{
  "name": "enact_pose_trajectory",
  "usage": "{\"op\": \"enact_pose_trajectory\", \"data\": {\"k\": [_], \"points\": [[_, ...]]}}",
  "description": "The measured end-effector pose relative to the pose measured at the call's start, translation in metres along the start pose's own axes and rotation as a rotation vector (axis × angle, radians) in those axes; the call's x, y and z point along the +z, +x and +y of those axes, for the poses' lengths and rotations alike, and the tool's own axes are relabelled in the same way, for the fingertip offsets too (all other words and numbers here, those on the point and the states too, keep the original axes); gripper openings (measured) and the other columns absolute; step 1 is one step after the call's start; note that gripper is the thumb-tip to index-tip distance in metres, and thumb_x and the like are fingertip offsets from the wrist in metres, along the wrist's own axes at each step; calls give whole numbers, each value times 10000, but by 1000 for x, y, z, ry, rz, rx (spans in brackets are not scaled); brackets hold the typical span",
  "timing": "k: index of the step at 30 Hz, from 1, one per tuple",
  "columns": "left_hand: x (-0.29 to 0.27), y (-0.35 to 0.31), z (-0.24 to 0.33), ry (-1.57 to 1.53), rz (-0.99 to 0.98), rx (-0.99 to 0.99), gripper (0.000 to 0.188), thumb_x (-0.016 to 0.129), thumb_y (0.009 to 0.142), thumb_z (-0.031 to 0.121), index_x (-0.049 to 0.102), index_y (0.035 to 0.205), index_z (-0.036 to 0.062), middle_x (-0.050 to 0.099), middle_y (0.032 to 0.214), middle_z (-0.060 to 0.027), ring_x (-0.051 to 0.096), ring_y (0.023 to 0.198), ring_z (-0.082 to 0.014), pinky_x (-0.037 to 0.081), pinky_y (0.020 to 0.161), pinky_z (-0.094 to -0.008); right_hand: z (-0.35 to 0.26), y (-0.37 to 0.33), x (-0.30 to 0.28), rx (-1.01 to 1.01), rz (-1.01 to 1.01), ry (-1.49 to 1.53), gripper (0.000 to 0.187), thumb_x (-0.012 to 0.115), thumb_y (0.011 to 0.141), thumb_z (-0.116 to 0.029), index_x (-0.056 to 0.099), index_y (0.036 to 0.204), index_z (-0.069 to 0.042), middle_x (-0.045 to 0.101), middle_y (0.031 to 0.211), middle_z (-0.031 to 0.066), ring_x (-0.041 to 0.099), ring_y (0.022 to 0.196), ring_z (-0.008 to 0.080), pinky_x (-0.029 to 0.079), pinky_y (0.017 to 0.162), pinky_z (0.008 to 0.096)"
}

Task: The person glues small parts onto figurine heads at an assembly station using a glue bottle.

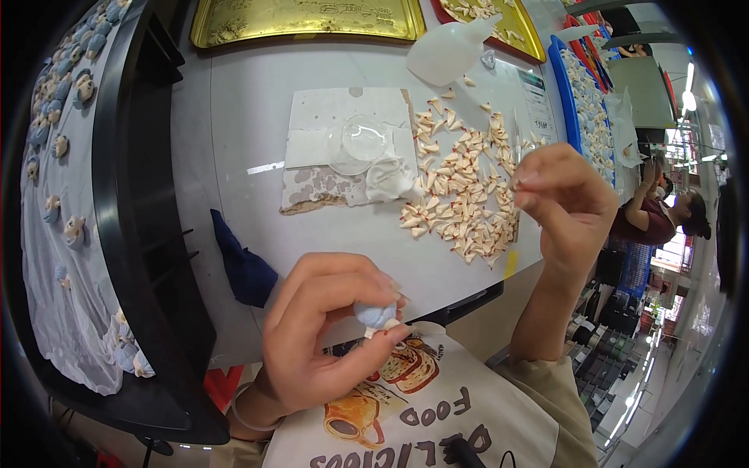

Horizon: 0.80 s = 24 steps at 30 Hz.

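My left hand point(320, 335) is closed around a small blue-and-cream figurine point(376, 315), held above the apron at the table's near edge. Thumb and fingertips press on its sides and hide part of it. Over the right side of the table, my right hand point(566, 195) is raised with thumb and forefinger pinched together. Whatever is between those fingertips is too small to name. Left of that hand lies a loose pile of small cream pointed pieces with red tips point(468, 183). Beside the pile, a clear round dish point(365, 142) and a crumpled white wad point(388, 179) rest on a worn white board point(320, 117).
A white squeeze bottle point(446, 53) lies behind the pile. Gold trays point(312, 22) line the far edge. Blue-haired figurines sit on a plastic-lined black tray point(117, 203) at left. A dark blue cloth point(242, 269) lies nearby. Another person point(651, 218) is at far right.
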<state>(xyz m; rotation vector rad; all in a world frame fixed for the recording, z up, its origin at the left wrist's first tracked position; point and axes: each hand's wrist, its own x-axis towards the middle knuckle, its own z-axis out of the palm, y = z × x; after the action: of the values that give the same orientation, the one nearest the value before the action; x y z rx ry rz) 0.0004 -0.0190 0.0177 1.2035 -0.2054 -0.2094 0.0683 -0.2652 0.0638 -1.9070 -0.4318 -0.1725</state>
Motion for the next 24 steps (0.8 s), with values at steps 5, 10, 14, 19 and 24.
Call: {"op": "enact_pose_trajectory", "data": {"k": [5, 10, 14, 19, 24], "points": [[-5, 10, 3, 270, -106, 151, 284, 717, 697, -70, 621, 962, -30, 566, 1040, -165, 606, 910, -207, 516, 740, -285, -2, 31, 24, -78, -14, -50, 178, 680, 686, 122, 625, 828, 31, 631, 816, 84, 584, 750, 129, 457, 669, 224], [-5, 7, 0, 259, -77, 184, 344, 744, 644, -77, 584, 940, -8, 552, 1035, -167, 609, 931, -233, 506, 795, -311, -4, 55, 48, -147, -216, -180, 177, 645, 711, 136, 605, 862, 53, 610, 873, 115, 584, 830, 180, 454, 739, 269], [-4, 2, -2, -21, 47, 21, 308, 739, 663, -63, 595, 924, 14, 549, 1038, -163, 609, 930, -231, 506, 792, -317, -3, 63, 65, -285, -244, -360, 216, 659, 645, 143, 644, 820, 16, 602, 849, 95, 568, 777, 193, 442, 688, 276], [-17, 11, -4, 239, -221, 318, 282, 750, 712, 13, 642, 971, 22, 531, 1042, -181, 608, 937, -241, 507, 795, -327, -1, 62, 61, -540, -194, -632, 272, 688, 526, 90, 674, 769, -33, 585, 751, 67, 509, 675, 191, 378, 573, 271], [-13, 11, 5, 123, -192, 123, 292, 758, 721, 40, 640, 980, -21, 514, 1076, -171, 608, 931, -229, 511, 805, -315, -2, 56, 69, -474, -184, -582, 274, 688, 508, 74, 675, 759, -37, 585, 739, 66, 509, 677, 189, 382, 575, 274]]}}
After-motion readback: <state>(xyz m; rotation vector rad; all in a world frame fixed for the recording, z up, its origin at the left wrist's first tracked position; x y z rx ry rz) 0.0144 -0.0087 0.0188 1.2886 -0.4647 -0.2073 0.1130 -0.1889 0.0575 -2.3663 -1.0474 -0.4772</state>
